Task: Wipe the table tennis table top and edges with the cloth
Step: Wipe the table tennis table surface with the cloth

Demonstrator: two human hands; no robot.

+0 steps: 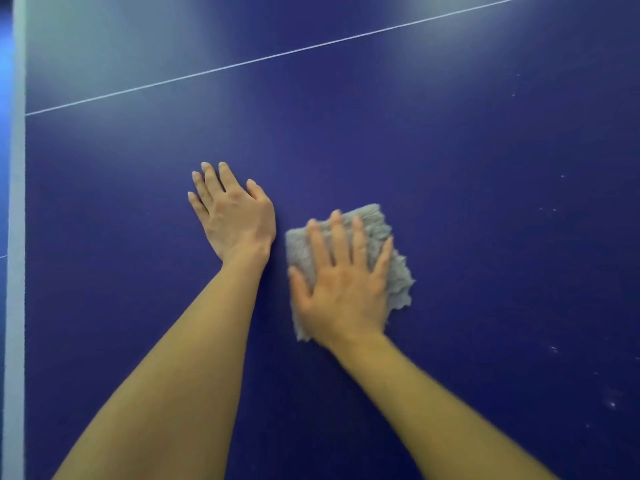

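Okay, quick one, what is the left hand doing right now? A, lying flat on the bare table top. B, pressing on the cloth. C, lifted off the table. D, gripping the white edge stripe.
A: the left hand lies flat with straight fingers on the bare blue table top, beside the grey cloth, which is under the right hand.

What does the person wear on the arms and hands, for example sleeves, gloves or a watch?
Nothing worn shows. The left hand and right hand have no gloves. Both forearms are bare too: no sleeve, watch or bracelet.
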